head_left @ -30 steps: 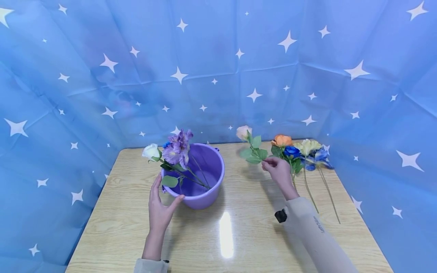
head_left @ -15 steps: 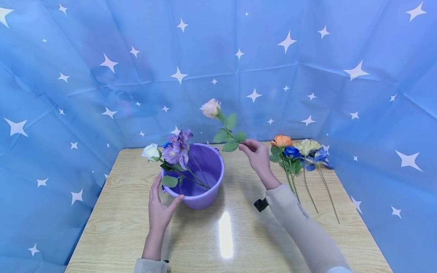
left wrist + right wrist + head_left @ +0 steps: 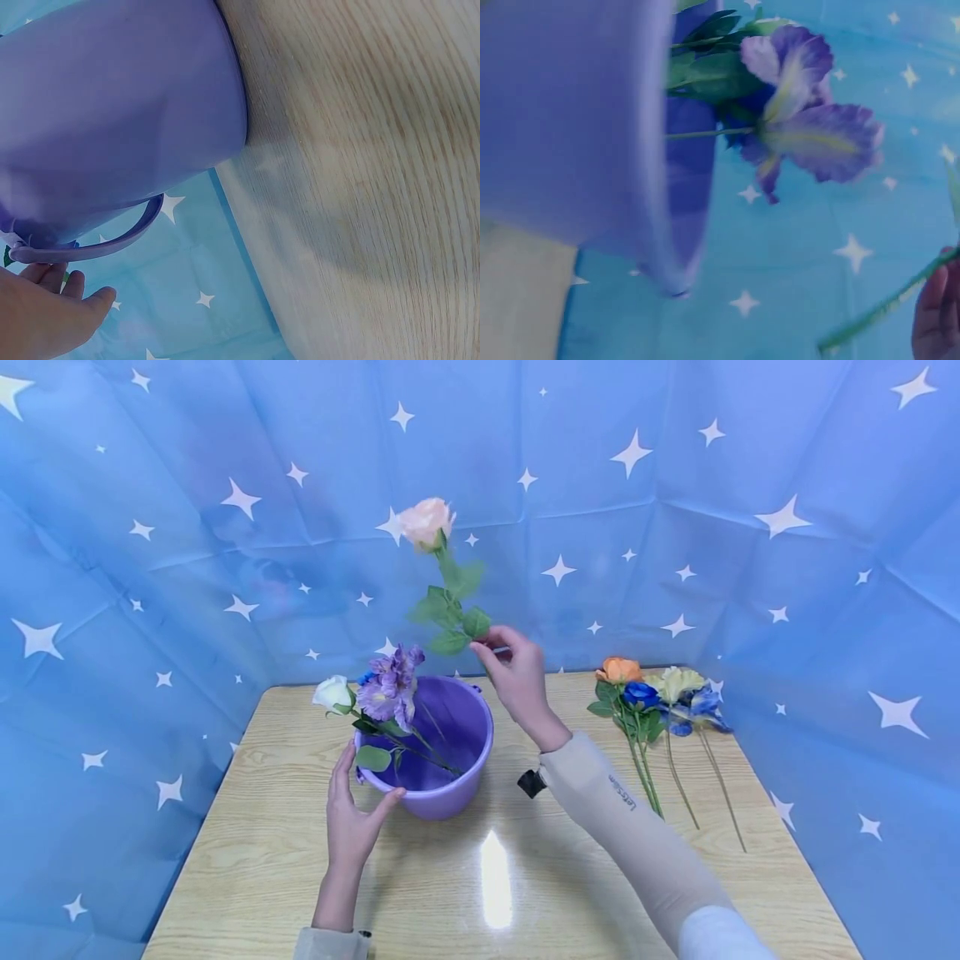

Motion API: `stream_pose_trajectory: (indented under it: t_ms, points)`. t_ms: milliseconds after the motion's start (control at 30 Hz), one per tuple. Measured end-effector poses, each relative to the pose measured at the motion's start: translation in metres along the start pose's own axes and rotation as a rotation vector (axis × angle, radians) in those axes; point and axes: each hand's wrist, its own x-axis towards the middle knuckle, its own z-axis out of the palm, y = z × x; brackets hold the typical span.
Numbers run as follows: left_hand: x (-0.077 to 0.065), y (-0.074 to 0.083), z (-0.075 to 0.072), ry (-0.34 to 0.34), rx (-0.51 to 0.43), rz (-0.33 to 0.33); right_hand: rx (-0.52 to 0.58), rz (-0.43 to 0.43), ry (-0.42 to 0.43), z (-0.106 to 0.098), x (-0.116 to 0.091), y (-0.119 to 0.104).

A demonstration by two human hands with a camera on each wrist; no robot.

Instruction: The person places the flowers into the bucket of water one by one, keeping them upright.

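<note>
A pale pink rose (image 3: pixel 426 524) with green leaves is pinched by its stem in my right hand (image 3: pixel 519 681), above and behind the purple bucket (image 3: pixel 442 802). Its cut stem end (image 3: pixel 885 309) points down toward the bucket in the right wrist view. With thumb and fingers spread, my left hand (image 3: pixel 352 827) rests against the bucket's left front rim. The left wrist view has the left hand's fingers (image 3: pixel 73 289) beside the bucket's handle (image 3: pixel 112 246). Inside the bucket lean a purple iris (image 3: pixel 392 689) and a white rose (image 3: pixel 332 693); a blue bloom is mostly hidden behind the iris.
On the table's right side lie an orange rose (image 3: pixel 620 670), a blue rose (image 3: pixel 641 695), a cream flower (image 3: pixel 676 682) and a blue iris (image 3: pixel 705 703), stems toward me. A blue star-patterned cloth (image 3: pixel 570 468) hangs close around the wooden table (image 3: pixel 247 860).
My right hand has carried the pink rose left and up from beside the flowers on the right, its bloom now higher and more upright. The left hand and bucket have stayed put.
</note>
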Motion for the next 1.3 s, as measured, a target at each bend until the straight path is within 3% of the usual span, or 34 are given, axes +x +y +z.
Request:
stream_pose_trajectory:
  t_ms: [133,267,833,1300]
  points:
    - [0.0,-0.002,0.0,0.003,0.01,0.01,-0.025,-0.086,-0.014,0.011,0.008,-0.015]
    - [0.0,-0.001,0.0,0.006,0.012,0.014,-0.078,-0.113,-0.075,0.021,0.006,-0.02]
    - [0.0,0.0,0.0,0.003,0.01,0.007,-0.591,0.002,-0.427,0.052,-0.041,0.04]
    - [0.001,-0.001,0.0,0.002,0.004,-0.002,-0.937,-0.002,-0.616,0.065,-0.047,0.042]
